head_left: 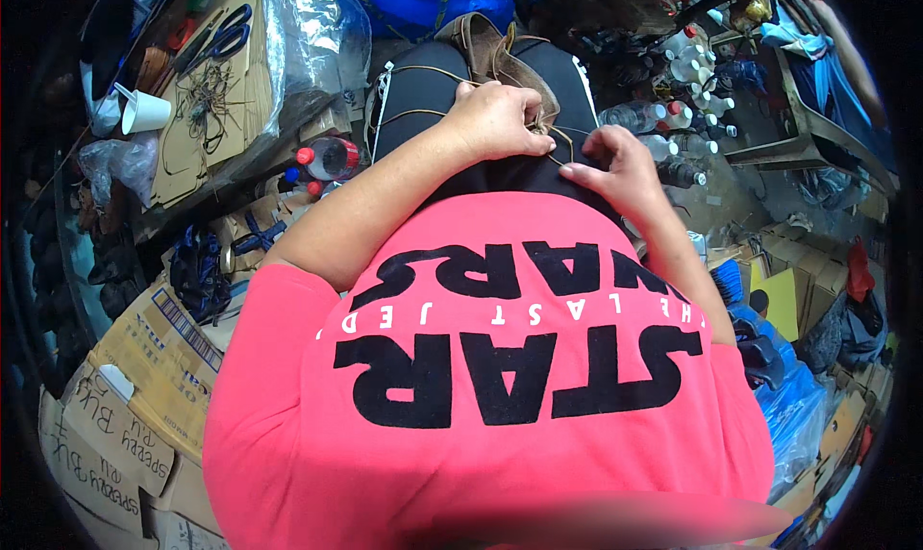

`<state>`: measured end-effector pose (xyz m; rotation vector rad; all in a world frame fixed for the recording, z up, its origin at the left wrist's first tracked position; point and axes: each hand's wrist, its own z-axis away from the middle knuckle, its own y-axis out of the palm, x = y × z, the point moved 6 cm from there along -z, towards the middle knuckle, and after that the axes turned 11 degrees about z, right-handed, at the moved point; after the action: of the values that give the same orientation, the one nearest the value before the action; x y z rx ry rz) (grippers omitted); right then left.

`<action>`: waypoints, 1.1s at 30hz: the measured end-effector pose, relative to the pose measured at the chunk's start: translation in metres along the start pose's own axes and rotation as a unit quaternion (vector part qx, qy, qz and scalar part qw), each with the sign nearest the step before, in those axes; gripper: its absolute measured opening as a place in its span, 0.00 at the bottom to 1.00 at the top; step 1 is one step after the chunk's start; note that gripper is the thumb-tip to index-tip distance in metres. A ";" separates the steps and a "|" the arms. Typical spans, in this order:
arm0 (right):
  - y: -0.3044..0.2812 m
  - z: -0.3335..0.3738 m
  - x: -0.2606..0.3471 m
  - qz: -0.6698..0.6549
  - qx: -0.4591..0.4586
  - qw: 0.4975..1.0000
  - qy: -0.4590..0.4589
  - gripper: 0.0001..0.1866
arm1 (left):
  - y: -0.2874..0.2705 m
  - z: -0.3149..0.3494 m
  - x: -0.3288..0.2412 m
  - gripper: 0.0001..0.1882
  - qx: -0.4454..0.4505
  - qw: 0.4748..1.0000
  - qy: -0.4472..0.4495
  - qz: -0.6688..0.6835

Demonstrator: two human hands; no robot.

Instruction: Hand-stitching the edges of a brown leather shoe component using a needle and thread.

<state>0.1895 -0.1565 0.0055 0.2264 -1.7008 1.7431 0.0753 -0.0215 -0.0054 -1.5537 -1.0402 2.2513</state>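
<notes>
A strip of brown leather (524,77), looking like part of a shoe, lies over my dark-trousered lap. My left hand (495,119) is closed on its near end, fingers bent and thumb pressed down. A thin tan lace (423,67) trails from there in loops across my left thigh. On the other side, my right hand (623,170) is curled beside the leather, with a short stretch of lace running to its thumb and forefinger. The exact grip at the fingertips is too small to make out.
Left of me, a board with cardboard sheets holds dark-blue-handled scissors (231,33), a bundle of cords (207,98) and a white cup (146,112). Several plastic bottles (687,64) stand at the right. A blue bag (409,0) lies ahead; cardboard boxes (159,343) are at lower left.
</notes>
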 end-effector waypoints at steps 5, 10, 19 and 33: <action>-0.002 0.005 0.014 -0.022 0.000 1.000 0.012 0.08 | 0.001 -0.001 0.003 0.23 0.002 1.000 -0.011 0.000; -0.027 -0.010 -0.016 -0.246 0.043 0.966 0.065 0.05 | -0.001 0.001 0.003 0.23 0.004 1.000 -0.001 -0.001; -0.046 -0.031 0.032 0.080 0.000 0.992 -0.098 0.09 | -0.010 0.005 0.012 0.15 0.105 0.985 0.079 0.115; -0.016 -0.036 0.003 0.212 0.032 0.951 -0.222 0.05 | -0.052 0.034 0.032 0.03 0.015 0.963 0.219 -0.154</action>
<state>0.2081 -0.1234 0.0152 0.3193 -2.1344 2.1861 0.0210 0.0192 0.0116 -1.6396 -1.0231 1.6148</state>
